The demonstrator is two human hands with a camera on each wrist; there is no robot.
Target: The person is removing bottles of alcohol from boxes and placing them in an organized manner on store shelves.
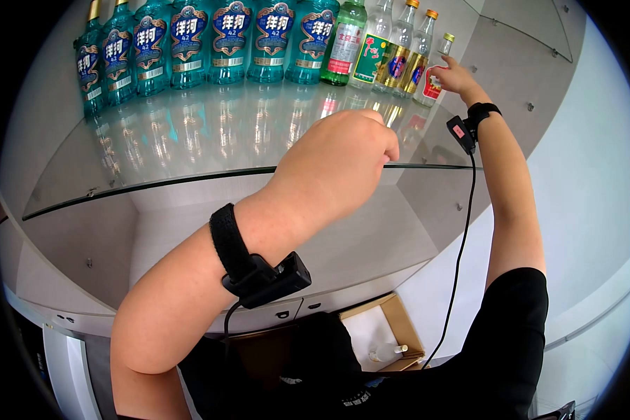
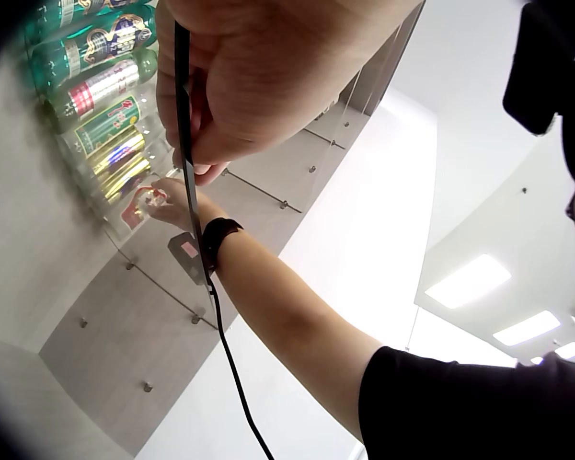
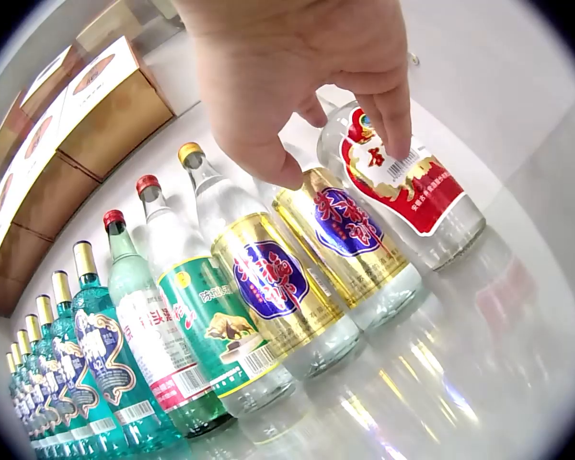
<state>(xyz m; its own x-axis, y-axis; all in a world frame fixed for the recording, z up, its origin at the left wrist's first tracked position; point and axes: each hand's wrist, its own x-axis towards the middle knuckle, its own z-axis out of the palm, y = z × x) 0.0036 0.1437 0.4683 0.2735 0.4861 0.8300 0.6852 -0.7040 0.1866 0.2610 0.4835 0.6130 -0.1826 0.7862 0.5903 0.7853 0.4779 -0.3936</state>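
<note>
My right hand [image 1: 458, 78] is at the last bottle in the row, a clear glass liquor bottle [image 3: 431, 206] with a red and white label. In the right wrist view its extended fingers overlap that bottle's shoulder and label, and the hand hides the neck. The thumb comes down by the neighbouring gold-label bottle [image 3: 340, 235]. My left hand [image 1: 339, 150] is over the front edge of the glass shelf [image 1: 210, 171], fingers loosely curled, holding nothing visible. The bottles stand upright on this shelf.
Left of the gold-label bottles stand a clear bottle with a green label [image 1: 369, 59], a green bottle [image 1: 344, 42] and several teal bottles [image 1: 229, 42]. Cartons [image 3: 115, 105] appear in the right wrist view. Below, an open cardboard box [image 1: 402, 322] holds a clear bottle [image 1: 385, 352] lying down.
</note>
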